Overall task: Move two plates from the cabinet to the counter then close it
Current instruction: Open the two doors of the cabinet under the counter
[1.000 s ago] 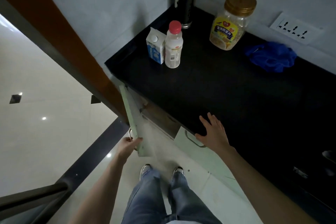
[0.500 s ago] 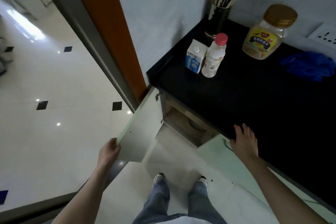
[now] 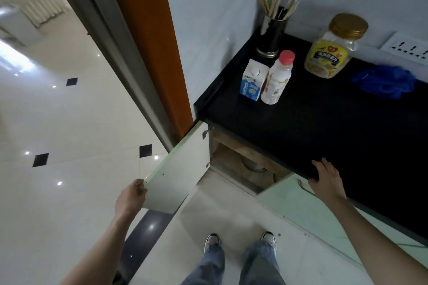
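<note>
The pale green cabinet door (image 3: 176, 178) under the black counter (image 3: 324, 127) stands swung wide to the left. My left hand (image 3: 130, 198) grips its outer top corner. Inside the cabinet opening (image 3: 234, 159) I see a wooden shelf and the pale rounded rim of something (image 3: 252, 165) that may be a plate; most of the inside is hidden under the counter. My right hand (image 3: 327, 179) lies flat, fingers spread, on the counter's front edge and holds nothing.
On the counter stand a blue milk carton (image 3: 252, 83), a pink-capped bottle (image 3: 276, 78), a gold-lidded jar (image 3: 333, 48), a utensil holder (image 3: 273, 28) and a blue cloth (image 3: 384, 81). An orange door frame (image 3: 150, 41) rises left of the cabinet. A shut cabinet door (image 3: 298, 201) sits right of the opening.
The cabinet door swung from nearly edge-on to wide open to the left, my left hand moving with it. My right hand stayed on the counter edge. The view shifted left.
</note>
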